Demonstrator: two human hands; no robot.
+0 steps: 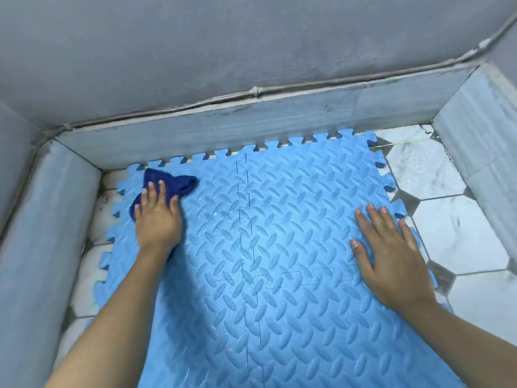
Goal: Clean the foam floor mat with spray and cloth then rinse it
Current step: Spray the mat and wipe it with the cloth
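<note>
A light blue foam floor mat [279,233] made of interlocking tiles with a ribbed pattern lies flat on the tiled floor. A dark blue cloth [173,182] sits crumpled on the mat's far left corner. My left hand [158,217] presses down on the cloth with its fingers spread over it. My right hand [391,259] lies flat and open on the mat near its right edge, holding nothing. No spray bottle is in view.
White hexagonal floor tiles [453,228] show to the right of the mat and in a narrow strip on its left. A low grey tiled kerb [251,121] runs along the far side, with raised sides left [36,233] and right [484,141]. Grey wall above.
</note>
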